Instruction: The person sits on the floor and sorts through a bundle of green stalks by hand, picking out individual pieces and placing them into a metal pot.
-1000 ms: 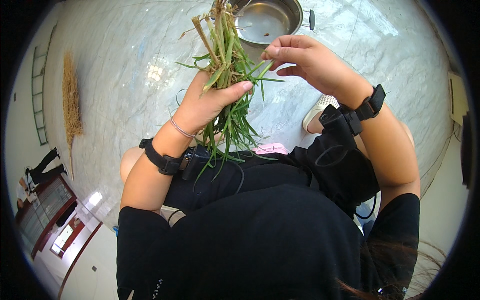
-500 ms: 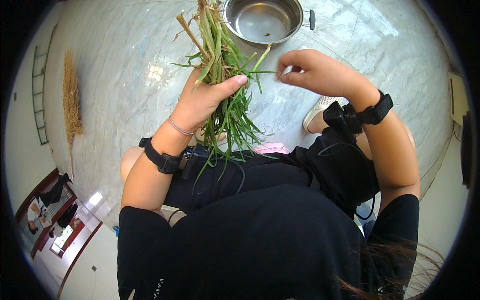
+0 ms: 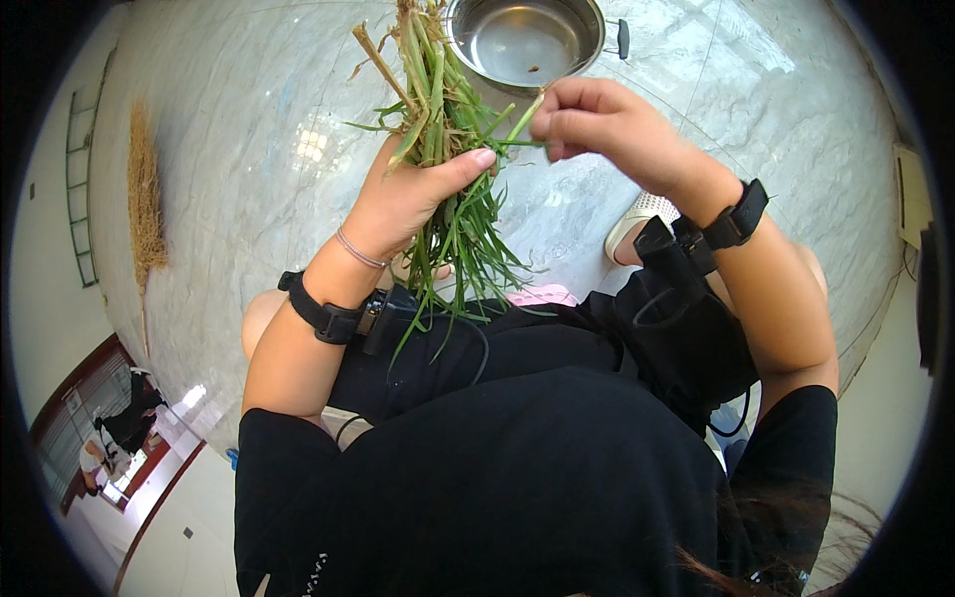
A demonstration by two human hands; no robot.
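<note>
L hand [image 3: 423,194] is closed round the middle of a thick bunch of long green leafy stalks w/ pale, brownish cut ends [image 3: 460,214], thumb lying across its R side; bunch is up in front of the body, L of centre, stalk ends pointing far, thin leaves hanging near, over the lap. R hand [image 3: 607,129] is just R of it, thumb & fingers bent together at one pale-green stalk [image 3: 525,117] sticking out of the bunch; can't tell if they grip it or only touch. Thin bracelet [image 3: 360,251] on L wrist; black strap w/ small black device [image 3: 333,320] on L forearm, similar black strap [image 3: 746,211] on R. Nr the lap, a pink item [image 3: 542,295], partly hidden; R of that, a white perforated shoe [image 3: 652,207]. Far, beyond the hands, a round stainless-steel pan w/ black side handle [image 3: 517,45] sits on grey-white marbled floor [image 3: 249,199], small brown bit [image 3: 534,69] inside. Well off L, a straw-coloured broom [image 3: 146,199].
</note>
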